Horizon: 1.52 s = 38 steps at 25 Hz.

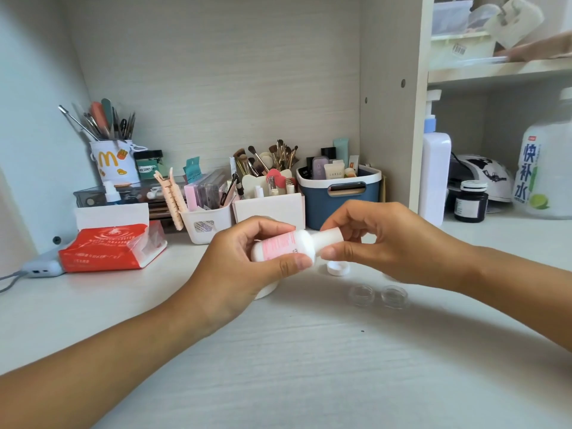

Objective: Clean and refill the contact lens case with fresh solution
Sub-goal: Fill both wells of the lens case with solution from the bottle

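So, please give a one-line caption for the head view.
Both hands hold a small white bottle above an open lens case.

A pale wood-grain desk (309,366) fills six o'clock. A matching back panel (216,72) rises at twelve, an upright divider (393,103) stands at one, a shelf (495,72) at two. Soft, even light.

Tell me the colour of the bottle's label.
Pink, on a white bottle, seen in the head view.
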Motion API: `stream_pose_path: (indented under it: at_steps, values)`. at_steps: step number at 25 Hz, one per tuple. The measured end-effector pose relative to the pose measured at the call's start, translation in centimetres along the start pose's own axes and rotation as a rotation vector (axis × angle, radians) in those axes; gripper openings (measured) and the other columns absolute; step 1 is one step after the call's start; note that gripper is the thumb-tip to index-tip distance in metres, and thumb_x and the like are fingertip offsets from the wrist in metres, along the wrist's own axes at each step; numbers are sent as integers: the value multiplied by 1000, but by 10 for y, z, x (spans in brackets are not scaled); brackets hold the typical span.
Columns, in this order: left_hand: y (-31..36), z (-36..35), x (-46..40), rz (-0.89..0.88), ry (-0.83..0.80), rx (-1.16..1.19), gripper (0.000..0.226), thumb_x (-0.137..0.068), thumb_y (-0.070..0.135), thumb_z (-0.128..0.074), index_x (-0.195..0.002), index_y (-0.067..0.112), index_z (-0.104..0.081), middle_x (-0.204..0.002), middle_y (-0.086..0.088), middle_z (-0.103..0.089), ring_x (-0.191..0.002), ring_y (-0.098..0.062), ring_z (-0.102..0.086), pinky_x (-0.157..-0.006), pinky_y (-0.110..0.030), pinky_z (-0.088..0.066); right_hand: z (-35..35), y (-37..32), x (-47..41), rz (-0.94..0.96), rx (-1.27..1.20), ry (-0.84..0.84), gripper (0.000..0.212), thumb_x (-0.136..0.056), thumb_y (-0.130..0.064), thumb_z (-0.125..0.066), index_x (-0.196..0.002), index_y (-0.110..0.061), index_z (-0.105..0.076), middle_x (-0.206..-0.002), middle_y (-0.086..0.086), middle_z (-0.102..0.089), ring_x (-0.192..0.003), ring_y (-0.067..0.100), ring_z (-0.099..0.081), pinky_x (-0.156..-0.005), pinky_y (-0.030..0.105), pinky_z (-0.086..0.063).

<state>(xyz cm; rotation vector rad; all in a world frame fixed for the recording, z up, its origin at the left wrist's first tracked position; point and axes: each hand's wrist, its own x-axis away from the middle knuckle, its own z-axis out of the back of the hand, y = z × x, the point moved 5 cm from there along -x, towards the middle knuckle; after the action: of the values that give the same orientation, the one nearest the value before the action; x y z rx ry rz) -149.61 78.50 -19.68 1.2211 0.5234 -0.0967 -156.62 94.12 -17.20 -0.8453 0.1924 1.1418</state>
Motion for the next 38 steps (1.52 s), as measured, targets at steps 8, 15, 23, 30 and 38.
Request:
stream_pose_path:
  at_steps: [8,15,23,30,38]
  values:
    - [1,-7,-2,-81,6,-174,52,-50,47,-73,-97,27,-61,-103,8,-64,-93,-9,-62,-81,-27,-53,5,8,-7,-132,-24,-25,23,-73,-28,-70,-91,-14,-65,-80,4,-69,-72,19,-62,-71,28,-51]
    - [2,-27,8,-324,-128,-591,37,-80,64,-41,-112,46,-47,-118,34,-36,-115,18,-31,-86,6,-23,75,58,-36,-290,511,117,27,-89,-18,-59,-114,-9,-61,-108,12,-65,-95,27,-55,-80,26,-41]
    - [-16,-45,14,-358,-360,-632,59,-69,82,-25,-104,45,-57,-117,36,-40,-119,12,-35,-95,-1,-22,67,113,-52,-513,645,158,26,-92,-20,-52,-113,-7,-45,-110,20,-58,-88,34,-53,-76,39,-46]
    - [-16,-47,15,-289,-387,-612,54,-65,79,-31,-98,48,-61,-117,39,-37,-118,19,-32,-92,2,-22,40,110,-39,-296,1013,-17,43,-90,-21,-55,-130,-16,-39,-139,15,-27,-94,38,-57,-63,37,-41]
    - [-18,-43,19,-268,-386,-592,58,-63,83,-28,-98,47,-59,-117,39,-37,-116,18,-35,-92,-9,-34,29,123,-28,-140,1314,-232,40,-91,-4,-43,-126,-23,-48,-142,9,-27,-97,31,-51,-74,38,-46]
